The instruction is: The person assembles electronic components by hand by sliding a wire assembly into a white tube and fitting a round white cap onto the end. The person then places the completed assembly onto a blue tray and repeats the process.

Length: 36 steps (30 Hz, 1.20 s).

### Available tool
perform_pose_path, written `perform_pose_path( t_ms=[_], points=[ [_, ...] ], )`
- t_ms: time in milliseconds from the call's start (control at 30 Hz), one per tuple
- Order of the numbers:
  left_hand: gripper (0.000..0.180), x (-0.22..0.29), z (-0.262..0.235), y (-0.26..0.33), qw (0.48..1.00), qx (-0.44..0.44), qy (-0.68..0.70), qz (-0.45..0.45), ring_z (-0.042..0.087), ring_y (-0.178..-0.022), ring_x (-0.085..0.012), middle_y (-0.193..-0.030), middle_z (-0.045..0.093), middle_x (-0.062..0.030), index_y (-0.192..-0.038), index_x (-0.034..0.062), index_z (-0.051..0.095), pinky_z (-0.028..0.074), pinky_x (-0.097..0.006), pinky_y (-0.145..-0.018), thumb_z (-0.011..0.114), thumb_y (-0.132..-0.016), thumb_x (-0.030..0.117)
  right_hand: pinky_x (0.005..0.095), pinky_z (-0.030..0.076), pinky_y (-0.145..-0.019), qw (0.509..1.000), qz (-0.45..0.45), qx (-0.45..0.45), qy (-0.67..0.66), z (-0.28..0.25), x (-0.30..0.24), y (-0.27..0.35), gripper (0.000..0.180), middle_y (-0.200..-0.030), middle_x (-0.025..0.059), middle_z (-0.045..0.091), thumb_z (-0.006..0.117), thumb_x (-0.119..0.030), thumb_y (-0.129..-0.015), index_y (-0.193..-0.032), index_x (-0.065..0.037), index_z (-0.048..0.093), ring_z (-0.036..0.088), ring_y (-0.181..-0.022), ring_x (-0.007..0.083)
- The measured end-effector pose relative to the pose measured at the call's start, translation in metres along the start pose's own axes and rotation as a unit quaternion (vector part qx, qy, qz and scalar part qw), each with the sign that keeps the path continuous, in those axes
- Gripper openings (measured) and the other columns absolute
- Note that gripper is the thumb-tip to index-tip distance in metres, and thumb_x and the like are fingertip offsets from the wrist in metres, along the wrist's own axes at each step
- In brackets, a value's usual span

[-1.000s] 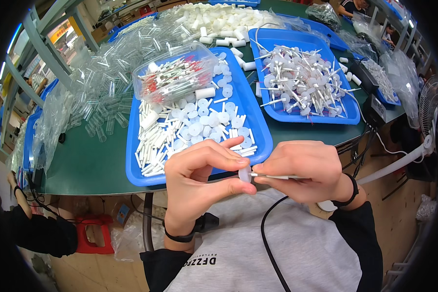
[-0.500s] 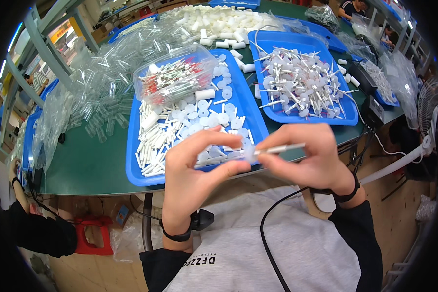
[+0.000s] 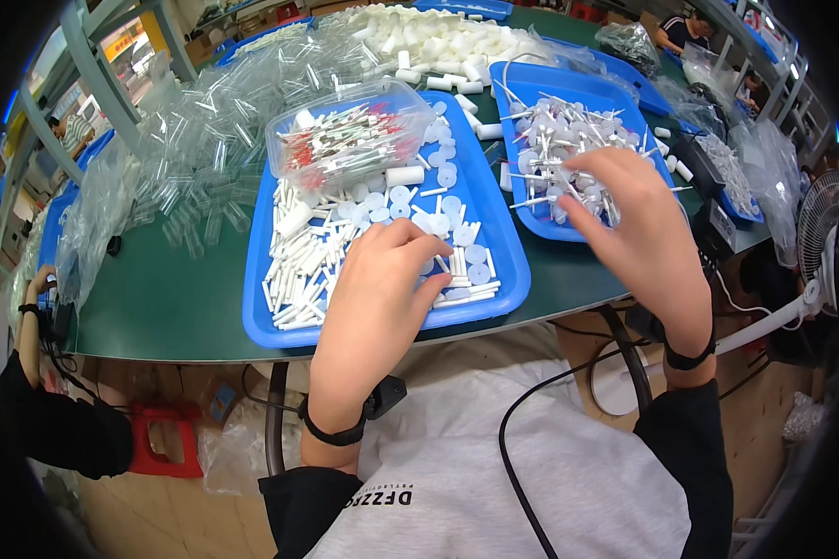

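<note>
Green table [image 3: 168, 298] carries two blue trays side by side w/ heaps of clear tubes [image 3: 196, 140] to the left. Near tray [image 3: 261, 321] holds white sticks and round white discs, plus a clear tub [image 3: 345, 140] of red-tipped pieces at its far end. Far-right tray [image 3: 517, 79] holds white pin-like parts [image 3: 559, 140]. Left hand [image 3: 378, 298] lies over near tray, fingers curled down among discs [image 3: 452, 200]; grip can't be told. Right hand [image 3: 639, 233] spread apart over pin parts, fingertips touching pile, nothing clamped.
</note>
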State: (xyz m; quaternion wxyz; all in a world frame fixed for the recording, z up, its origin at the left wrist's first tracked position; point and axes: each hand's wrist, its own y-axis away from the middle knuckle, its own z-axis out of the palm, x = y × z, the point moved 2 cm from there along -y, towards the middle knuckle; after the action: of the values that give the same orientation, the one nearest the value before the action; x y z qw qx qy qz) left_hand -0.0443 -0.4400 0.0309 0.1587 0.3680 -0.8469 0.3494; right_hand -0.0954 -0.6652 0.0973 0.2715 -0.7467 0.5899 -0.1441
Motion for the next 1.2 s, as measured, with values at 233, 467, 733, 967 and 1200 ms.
perform_pose_path(
  t_ms=[233, 467, 733, 967, 1200],
  points=[
    [0.016, -0.002, 0.001, -0.002, 0.999, -0.049, -0.008, 0.006, 0.055, -0.093, -0.0276, -0.092, 0.060, -0.0081, -0.088, 0.0046, 0.072, 0.045, -0.037, -0.084, 0.074, -0.072, 0.006, 0.0403, 0.049, -0.071, 0.978, -0.149, -0.142, -0.035, 0.012, -0.034, -0.037, 0.015, -0.084, 0.0133, 0.066, 0.068, -0.012, -0.081, -0.091, -0.002, 0.064, 0.063, -0.084, 0.0331],
    [0.011, 0.007, 0.002, -0.002, 0.997, -0.035, -0.068, 0.015, 0.054, -0.089, -0.0263, -0.090, 0.059, -0.0070, -0.080, 0.0060, 0.072, 0.045, -0.038, -0.081, 0.076, -0.069, 0.008, 0.0437, 0.050, -0.066, 0.978, -0.179, -0.099, -0.043, 0.068, -0.049, -0.099, 0.011, -0.075, 0.0165, 0.065, 0.061, -0.011, -0.082, -0.080, -0.001, 0.066, 0.064, -0.075, 0.0358],
    [0.009, 0.007, 0.006, -0.005, 0.987, -0.055, -0.140, 0.060, 0.053, -0.089, -0.0265, -0.089, 0.059, -0.0069, -0.078, 0.0069, 0.070, 0.044, -0.038, -0.082, 0.075, -0.070, 0.008, 0.0443, 0.052, -0.069, 0.972, -0.231, -0.032, -0.009, 0.129, -0.060, -0.160, 0.008, -0.076, 0.0180, 0.066, 0.063, -0.008, -0.078, -0.079, -0.001, 0.067, 0.064, -0.077, 0.0368],
    [0.008, 0.004, 0.007, -0.003, 0.989, -0.051, -0.109, 0.080, 0.052, -0.089, -0.0283, -0.089, 0.058, -0.0083, -0.081, 0.0033, 0.063, 0.044, -0.039, -0.082, 0.069, -0.076, 0.004, 0.0407, 0.053, -0.069, 0.954, -0.220, -0.203, 0.028, 0.135, -0.070, -0.179, 0.006, -0.078, 0.0146, 0.068, 0.068, -0.004, -0.070, -0.076, -0.004, 0.069, 0.067, -0.079, 0.0335],
    [0.010, 0.004, 0.008, 0.000, 0.997, -0.004, -0.048, 0.066, 0.051, -0.086, -0.0303, -0.087, 0.058, -0.0110, -0.089, 0.0019, 0.057, 0.043, -0.040, -0.079, 0.064, -0.081, 0.002, 0.0430, 0.050, -0.071, 0.958, -0.232, -0.166, 0.012, 0.133, -0.058, -0.177, 0.009, -0.083, 0.0142, 0.065, 0.065, -0.005, -0.074, -0.083, -0.004, 0.065, 0.064, -0.084, 0.0330]
  ],
)
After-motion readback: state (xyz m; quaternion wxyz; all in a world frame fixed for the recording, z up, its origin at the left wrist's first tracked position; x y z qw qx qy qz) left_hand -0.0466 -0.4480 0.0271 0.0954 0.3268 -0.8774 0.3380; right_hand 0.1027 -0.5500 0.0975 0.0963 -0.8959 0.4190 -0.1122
